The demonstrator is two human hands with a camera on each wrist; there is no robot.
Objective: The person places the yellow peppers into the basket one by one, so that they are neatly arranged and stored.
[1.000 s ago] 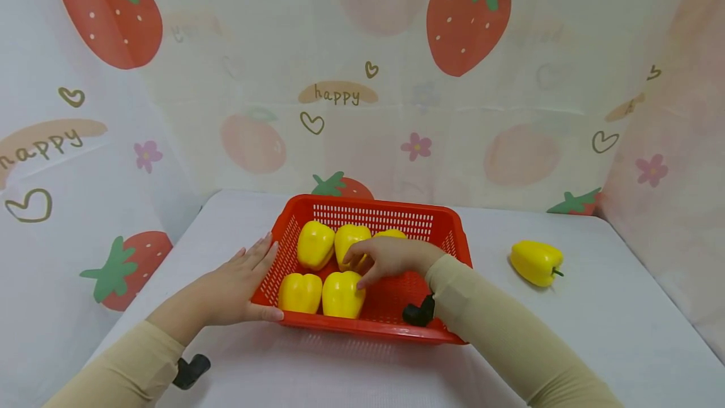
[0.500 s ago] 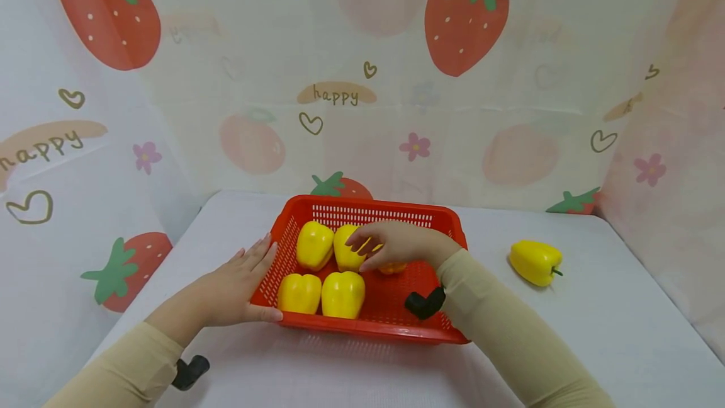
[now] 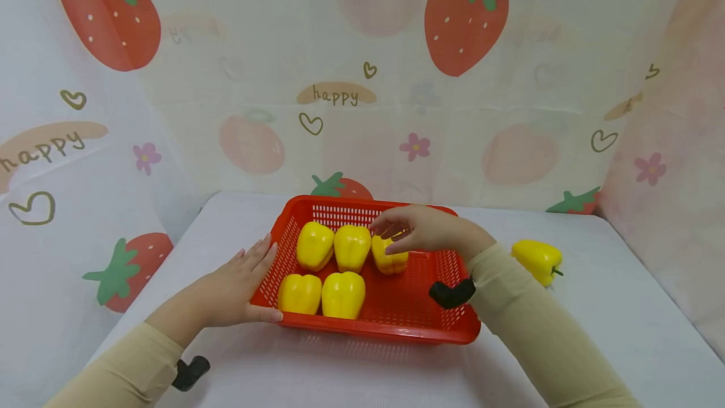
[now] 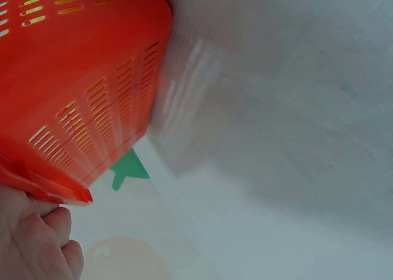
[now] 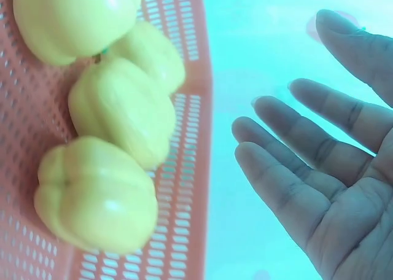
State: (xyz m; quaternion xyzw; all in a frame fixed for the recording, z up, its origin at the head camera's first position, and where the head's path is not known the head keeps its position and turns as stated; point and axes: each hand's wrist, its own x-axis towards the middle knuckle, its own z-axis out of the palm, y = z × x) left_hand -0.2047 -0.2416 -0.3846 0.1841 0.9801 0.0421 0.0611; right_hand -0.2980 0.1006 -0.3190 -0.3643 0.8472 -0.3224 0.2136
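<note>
A red plastic basket (image 3: 391, 329) holds several yellow bell peppers. Two of them, a front-left bell pepper (image 3: 299, 294) and a bell pepper (image 3: 343, 294) beside it, stand along the front wall. Behind them a row of three runs along the back, ending in a right-hand bell pepper (image 3: 391, 260). My left hand (image 3: 240, 285) rests against the basket's left side, fingers straight along the rim and thumb at the front corner. My right hand (image 3: 427, 230) hovers over the back right of the basket, fingers spread and holding nothing, as the right wrist view shows. It partly covers the right-hand pepper.
Another yellow bell pepper (image 3: 537, 260) lies on its side on the white table (image 3: 612, 313), right of the basket. A patterned cloth backdrop (image 3: 340, 150) rises behind the table. My right sleeve (image 3: 527, 307) crosses in front of the basket's right end.
My right hand has lifted off the front pepper it was near and moved right and back, uncovering the back row. The peppers and my left hand stay in place.
</note>
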